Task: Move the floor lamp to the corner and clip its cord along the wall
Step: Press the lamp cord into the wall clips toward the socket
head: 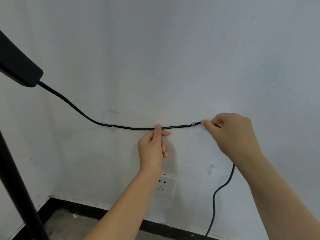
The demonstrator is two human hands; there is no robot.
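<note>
The black floor lamp stands at the far left: its pole (15, 184) runs up the left edge and its flat head (19, 66) juts in above. A black cord (131, 128) leaves the head, dips, then runs level along the white wall. It passes through clear clips at the left (108, 125) and at the right (194, 124). My left hand (153, 149) pinches the cord from below, midway between the clips. My right hand (233, 134) grips the cord just right of the right clip. Below that hand the cord hangs down to the floor (214, 201).
A white wall socket (168, 185) sits below my left hand, partly behind the wrist. A black skirting board (72, 207) lines the wall's foot above a grey concrete floor (69, 226). The room corner lies at the left, next to the lamp pole.
</note>
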